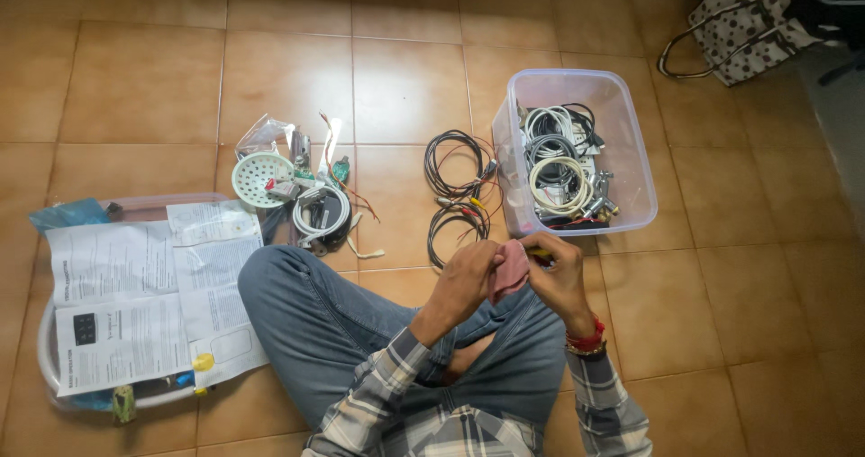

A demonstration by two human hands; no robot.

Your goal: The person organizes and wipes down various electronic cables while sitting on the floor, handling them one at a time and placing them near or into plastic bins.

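Observation:
I sit on a tiled floor in blue jeans and a plaid shirt. My left hand [468,277] pinches a small pink cloth [509,269] held over my lap. My right hand [559,272] grips the other side of the cloth and also holds a small yellow-tipped object [541,254], mostly hidden by the fingers. Both hands meet just in front of a clear plastic box [631,141] that holds coiled white and black cables and metal fittings.
Two coils of black cable [455,191] lie left of the box. A pile with a round white perforated disc [261,178], a hose and small parts sits further left. Printed paper sheets [135,295] cover a clear lid. A spotted bag [748,20] stands far right.

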